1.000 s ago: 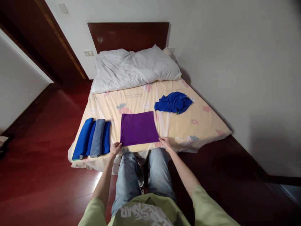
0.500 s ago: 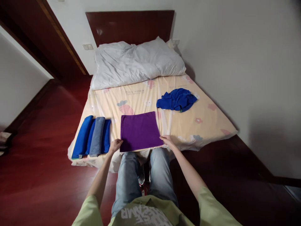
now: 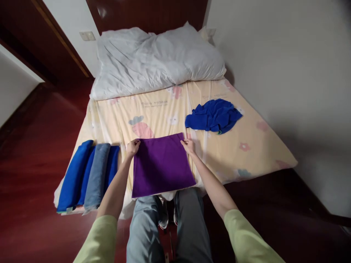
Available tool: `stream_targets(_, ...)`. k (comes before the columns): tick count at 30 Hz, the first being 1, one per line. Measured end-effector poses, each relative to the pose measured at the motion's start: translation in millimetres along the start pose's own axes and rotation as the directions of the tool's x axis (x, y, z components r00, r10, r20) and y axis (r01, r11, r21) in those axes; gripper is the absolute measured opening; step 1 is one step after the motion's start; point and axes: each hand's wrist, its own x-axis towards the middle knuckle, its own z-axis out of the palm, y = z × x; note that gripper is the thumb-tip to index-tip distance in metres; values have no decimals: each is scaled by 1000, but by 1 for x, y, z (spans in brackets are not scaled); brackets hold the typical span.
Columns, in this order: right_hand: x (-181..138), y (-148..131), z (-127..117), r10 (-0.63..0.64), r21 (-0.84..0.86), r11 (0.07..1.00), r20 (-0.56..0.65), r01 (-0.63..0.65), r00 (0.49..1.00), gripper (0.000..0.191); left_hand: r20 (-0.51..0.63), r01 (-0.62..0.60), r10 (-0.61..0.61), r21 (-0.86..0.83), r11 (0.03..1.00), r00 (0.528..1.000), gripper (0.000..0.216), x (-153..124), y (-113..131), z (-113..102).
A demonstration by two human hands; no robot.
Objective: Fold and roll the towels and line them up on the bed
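A purple towel (image 3: 164,166) lies flat in a rectangle near the bed's front edge. My left hand (image 3: 133,147) is closed in a pinch at its far left corner. At the far right corner, the fingers of my right hand (image 3: 188,146) pinch the cloth as well. Left of the towel, several rolled towels lie side by side: a bright blue one (image 3: 75,175), a grey-blue one (image 3: 97,175) and darker blue ones, partly covered by my left forearm. Beyond my right hand sits a crumpled blue towel (image 3: 215,116).
The bed has a yellow patterned sheet (image 3: 161,117). A white quilt (image 3: 161,58) is bunched against the dark headboard (image 3: 148,14). A grey wall (image 3: 287,73) stands close on the right, and dark red floor (image 3: 30,153) runs along the left.
Both hands have moved from the purple towel's near side to its far corners. The towel stays spread flat. The camera view has come closer to the bed.
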Motion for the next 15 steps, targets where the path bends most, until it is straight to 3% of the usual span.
stream_targets(4, 15, -3, 11, -33, -157, 987, -46, 26, 998, 28, -59, -11, 14, 62, 998, 998, 23, 12, -2, 8)
stream_targets(9, 4, 8, 16, -142, -190, 975, -147, 113, 979, 36, -134, -31, 45, 101, 994, 990, 20, 19, -3, 12)
stream_targets(15, -1, 3, 23, -124, -271, 960, -212, 64, 969, 39, -190, -50, 98, 243, 969, 977, 26, 29, 1, 16)
